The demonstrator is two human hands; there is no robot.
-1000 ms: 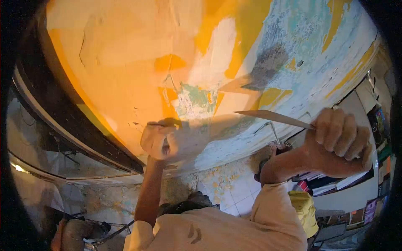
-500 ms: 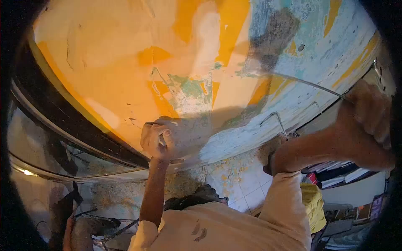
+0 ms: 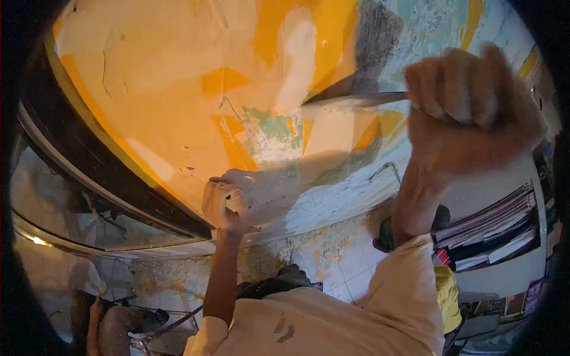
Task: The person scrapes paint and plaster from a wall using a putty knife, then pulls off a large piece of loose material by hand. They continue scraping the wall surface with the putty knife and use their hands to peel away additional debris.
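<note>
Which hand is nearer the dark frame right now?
Left. The left hand is just beside the lower end of the dark frame; the right hand is well across the wall, gripping the blade.

Below you, the floor (image 3: 357,287) shows pale tiles with dark joints. Small flakes (image 3: 332,246), orange and yellow, lie scattered on it along the foot of the wall (image 3: 172,113); towards your left they cover it more thickly, mixed with greyish crumbs (image 3: 169,279). On your right, a pale shelf (image 3: 504,279) carries a stack (image 3: 490,228) of thin, flat items, light and dark, too blurred to identify.
</note>
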